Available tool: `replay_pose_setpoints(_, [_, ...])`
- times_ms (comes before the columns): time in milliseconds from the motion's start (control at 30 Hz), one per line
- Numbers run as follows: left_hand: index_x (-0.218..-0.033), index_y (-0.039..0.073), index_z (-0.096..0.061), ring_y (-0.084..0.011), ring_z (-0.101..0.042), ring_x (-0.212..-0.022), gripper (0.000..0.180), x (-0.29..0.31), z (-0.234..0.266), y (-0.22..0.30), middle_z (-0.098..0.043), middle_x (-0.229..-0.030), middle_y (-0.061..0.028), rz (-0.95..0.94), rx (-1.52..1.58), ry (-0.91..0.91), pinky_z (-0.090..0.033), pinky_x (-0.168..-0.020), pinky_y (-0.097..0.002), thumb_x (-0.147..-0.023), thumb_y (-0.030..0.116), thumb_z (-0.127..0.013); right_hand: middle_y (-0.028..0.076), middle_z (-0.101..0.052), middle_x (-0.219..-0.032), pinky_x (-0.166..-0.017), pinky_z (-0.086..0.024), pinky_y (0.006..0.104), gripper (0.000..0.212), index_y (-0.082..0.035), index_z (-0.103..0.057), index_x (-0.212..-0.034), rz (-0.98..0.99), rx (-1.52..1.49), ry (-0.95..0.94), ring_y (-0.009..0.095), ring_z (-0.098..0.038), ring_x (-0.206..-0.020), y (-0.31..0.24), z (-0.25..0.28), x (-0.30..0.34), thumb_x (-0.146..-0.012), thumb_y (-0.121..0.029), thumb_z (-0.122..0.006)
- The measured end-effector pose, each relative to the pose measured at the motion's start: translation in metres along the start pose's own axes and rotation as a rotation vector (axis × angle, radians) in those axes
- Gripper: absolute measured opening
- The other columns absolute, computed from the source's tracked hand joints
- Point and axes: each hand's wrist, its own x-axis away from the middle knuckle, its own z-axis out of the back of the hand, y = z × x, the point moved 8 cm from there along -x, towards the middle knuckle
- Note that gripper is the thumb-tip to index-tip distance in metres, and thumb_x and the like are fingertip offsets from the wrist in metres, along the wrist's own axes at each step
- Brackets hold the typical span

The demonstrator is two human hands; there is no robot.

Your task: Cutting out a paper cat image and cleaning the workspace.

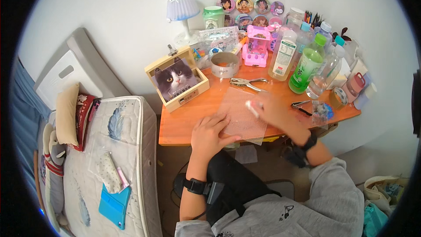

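A translucent, finely gridded plastic sheet [245,123] lies on the orange desk, its near corner reaching past the front edge. My left hand [211,132] rests on its left side, fingers spread and thumb stretched out. Over the sheet's upper right part, my right hand [269,109] is closed on a small white object [253,108] with a reddish edge. Motion smears that hand, and the object's kind is unclear. Just beyond the sheet lies a metal plier-type punch [248,83]. To the right of my right hand is a black-handled tool [302,106].
A wooden box [187,98] with a cat picture and a roll of wide tape [225,64] stand at the back left. Bottles, including a green one [308,63], crowd the right side. A pink toy machine [256,46] stands behind. A mattress [127,149] is left of the desk.
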Motion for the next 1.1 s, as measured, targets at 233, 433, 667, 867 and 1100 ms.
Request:
replay_pose_setpoints(233, [-0.092, 0.009, -0.067, -0.0234, -0.056, -0.090, 0.051, -0.001, -0.003, -0.001, -0.062, -0.104, -0.0054, 0.001, 0.007, -0.007, -0.042, -0.080, -0.0347, -0.056, 0.044, -0.073, 0.011, -0.057, -0.072, -0.063, -0.042, 0.0392, 0.015, -0.005, -0.059, -0.078, 0.061, 0.082, 0.074, 0.028, -0.054, -0.067, -0.002, 0.005, -0.016, -0.079, -0.020, -0.057])
replay_pose_setpoints(433, [-0.090, 0.007, -0.067, -0.0226, -0.056, -0.090, 0.048, -0.001, -0.004, -0.004, -0.062, -0.103, -0.0047, 0.004, 0.020, 0.002, -0.043, -0.078, -0.0339, -0.058, 0.043, -0.072, 0.010, -0.057, -0.071, -0.068, -0.042, 0.0412, 0.016, -0.007, -0.060, -0.077, 0.131, -0.045, -0.051, 0.027, -0.056, -0.073, -0.030, -0.004, -0.016, -0.076, -0.023, -0.060])
replay_pose_setpoints(667, [-0.088, 0.008, -0.067, -0.0215, -0.057, -0.086, 0.043, 0.001, -0.003, -0.004, -0.061, -0.104, -0.0037, 0.009, 0.002, -0.001, -0.045, -0.073, -0.0322, -0.063, 0.043, -0.069, 0.012, -0.057, -0.082, -0.069, -0.043, 0.0417, 0.013, -0.007, -0.061, -0.082, 0.111, -0.008, 0.116, 0.030, -0.055, -0.077, -0.016, -0.019, -0.061, -0.077, -0.019, -0.056])
replay_pose_setpoints(867, [-0.091, 0.007, -0.067, -0.0227, -0.058, -0.084, 0.042, 0.001, -0.005, -0.001, -0.061, -0.103, -0.0066, -0.012, -0.003, 0.022, -0.047, -0.074, -0.0319, -0.062, 0.037, -0.073, 0.013, -0.057, -0.081, -0.068, -0.044, 0.0407, 0.013, -0.006, -0.063, -0.081, 0.178, -0.184, -0.005, 0.031, -0.056, -0.078, -0.026, -0.036, -0.073, -0.076, -0.015, -0.055])
replay_pose_setpoints(1100, [-0.078, 0.005, -0.062, -0.0244, -0.057, -0.080, 0.040, 0.003, 0.006, -0.018, -0.060, -0.089, -0.0061, 0.271, 0.122, 0.149, -0.046, -0.071, -0.0332, -0.056, 0.035, -0.077, 0.011, -0.060, -0.075, -0.066, -0.045, 0.0372, 0.017, -0.005, -0.064, -0.082, 0.423, -0.317, -0.221, 0.029, -0.056, -0.074, -0.076, -0.031, -0.026, -0.075, -0.020, -0.060])
